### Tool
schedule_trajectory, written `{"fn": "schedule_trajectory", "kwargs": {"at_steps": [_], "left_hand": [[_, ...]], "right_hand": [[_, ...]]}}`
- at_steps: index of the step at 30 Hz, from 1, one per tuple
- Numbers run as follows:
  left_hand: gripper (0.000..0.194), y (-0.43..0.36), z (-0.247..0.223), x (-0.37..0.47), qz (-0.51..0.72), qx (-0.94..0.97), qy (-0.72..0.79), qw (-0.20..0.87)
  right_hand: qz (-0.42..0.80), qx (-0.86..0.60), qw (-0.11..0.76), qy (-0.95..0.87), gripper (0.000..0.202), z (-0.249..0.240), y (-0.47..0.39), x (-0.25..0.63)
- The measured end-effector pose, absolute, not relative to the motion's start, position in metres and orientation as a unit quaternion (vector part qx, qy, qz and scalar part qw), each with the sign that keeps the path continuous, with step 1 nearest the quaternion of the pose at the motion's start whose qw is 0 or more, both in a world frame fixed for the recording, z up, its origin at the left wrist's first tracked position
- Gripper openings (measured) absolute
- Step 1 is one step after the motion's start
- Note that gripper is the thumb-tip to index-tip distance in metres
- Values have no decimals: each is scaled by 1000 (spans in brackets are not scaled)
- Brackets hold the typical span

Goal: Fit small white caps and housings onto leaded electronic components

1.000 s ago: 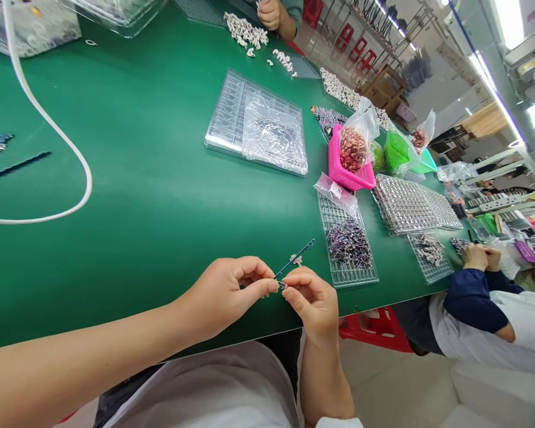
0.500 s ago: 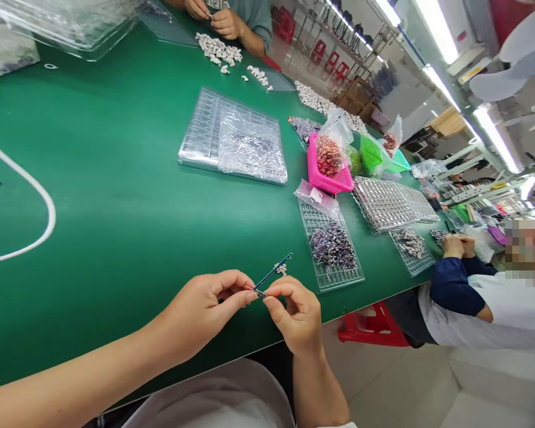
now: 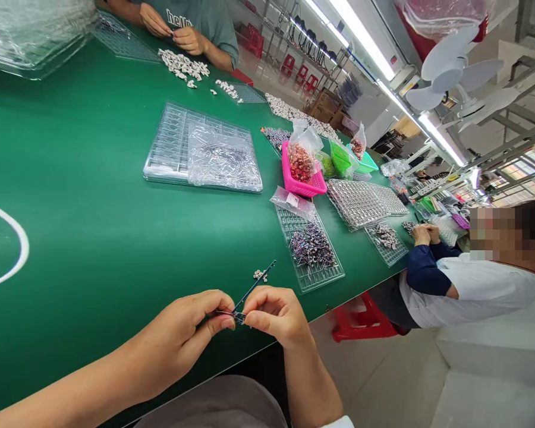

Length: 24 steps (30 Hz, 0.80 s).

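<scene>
My left hand (image 3: 198, 327) and my right hand (image 3: 279, 315) meet above the near table edge, both closed in a pinch. From between the fingertips a thin dark blue strip (image 3: 255, 286) slants up to the right, its lower end at my left fingertips. A small dark piece with fine wires (image 3: 239, 318) bridges the two pinches; its exact kind is too small to make out. Just beyond the hands lies a little cluster of small pale parts (image 3: 258, 274). Right of them, a clear tray (image 3: 301, 279) bears a heap of purplish wire-legged parts (image 3: 312, 246).
Stacked clear trays (image 3: 164, 148) with a plastic bag stand mid-table. A pink basket (image 3: 310, 189) holds a bag of reddish parts. Silvery trays (image 3: 361, 205) lie further right. Co-workers' hands (image 3: 425, 233) are busy at the right and far side. A white cable (image 3: 22, 241) curves at left.
The view has swung, so the table things sit further left. My hands stay together; the small dark piece between them shows more, and the strip still slants up right.
</scene>
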<state>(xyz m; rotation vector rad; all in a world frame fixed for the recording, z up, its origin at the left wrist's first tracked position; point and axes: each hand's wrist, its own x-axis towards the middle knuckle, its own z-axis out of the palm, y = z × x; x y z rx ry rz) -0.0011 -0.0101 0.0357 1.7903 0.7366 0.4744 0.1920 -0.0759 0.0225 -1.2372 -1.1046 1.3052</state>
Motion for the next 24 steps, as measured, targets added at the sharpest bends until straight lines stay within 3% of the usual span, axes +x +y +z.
{"fn": "schedule_trajectory", "kwargs": {"at_steps": [6,14,24], "left_hand": [[36,-4,36,-3,171,746,296,572],[36,2,39,-3,132,760,281,571],[33,6,39,-1,192,677,349,619]], "right_hand": [[486,-526,489,-498,24,22,-76,191],[367,-564,454,-584,6,38,-85,197],[-44,-700,344,-625,11,60,-66,289]]}}
